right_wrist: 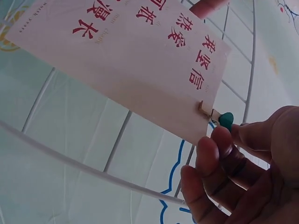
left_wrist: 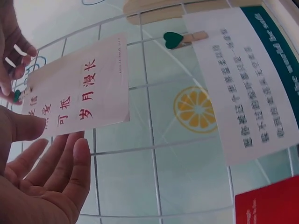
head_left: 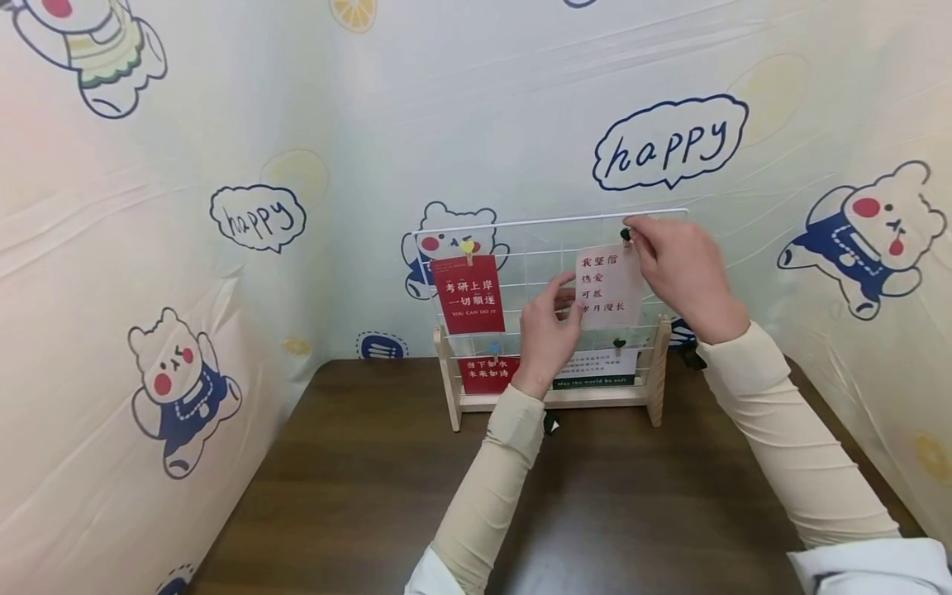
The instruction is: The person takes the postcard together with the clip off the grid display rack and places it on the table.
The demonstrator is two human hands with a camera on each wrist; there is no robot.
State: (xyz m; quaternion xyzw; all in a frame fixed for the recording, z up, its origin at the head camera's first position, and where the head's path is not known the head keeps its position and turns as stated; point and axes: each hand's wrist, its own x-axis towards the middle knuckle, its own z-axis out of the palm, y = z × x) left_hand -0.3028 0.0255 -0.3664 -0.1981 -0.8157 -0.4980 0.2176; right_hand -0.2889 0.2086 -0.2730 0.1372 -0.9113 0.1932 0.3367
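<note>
A pale pink card [head_left: 608,291] with red Chinese writing stands before the upper right of a white wire grid [head_left: 550,221]. My left hand [head_left: 546,337] pinches the card's left edge, the thumb in front and the fingers partly behind it. At the card's top edge, my right hand [head_left: 687,268] pinches a small wooden clothespin with a green heart [right_wrist: 226,120] between thumb and index finger. The clothespin's tip overlaps the card in the right wrist view. Whether it also grips the wire cannot be told.
A red card [head_left: 468,295] hangs upper left under a yellow-heart clip [head_left: 467,247]. Below are another red card [head_left: 483,376] and a white-and-green card [head_left: 595,369]. Wooden feet [head_left: 656,372] carry the grid on a brown table [head_left: 372,479]. A small dark piece [head_left: 550,424] lies in front.
</note>
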